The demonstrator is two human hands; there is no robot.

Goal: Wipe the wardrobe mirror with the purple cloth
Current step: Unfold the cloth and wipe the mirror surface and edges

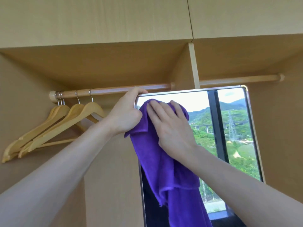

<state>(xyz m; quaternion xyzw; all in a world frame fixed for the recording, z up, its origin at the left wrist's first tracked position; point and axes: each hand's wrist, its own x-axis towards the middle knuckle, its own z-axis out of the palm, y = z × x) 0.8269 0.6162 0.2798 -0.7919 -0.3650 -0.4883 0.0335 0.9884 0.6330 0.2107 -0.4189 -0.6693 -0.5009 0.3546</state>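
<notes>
Wooden wardrobe (114, 66): L hand (126, 112) fingers curl round mirror (229, 128) top corner; R hand (172, 126) presses purple cloth (164, 161) w/ flat fingers.

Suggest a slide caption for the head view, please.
Left hand grips mirror corner; right hand presses purple cloth on glass.

cloth (165, 161): solid purple
mirror (218, 128): silver frame, reflecting green hills
hangers (54, 123): pale wood
wardrobe (98, 22): light wood grain
</notes>
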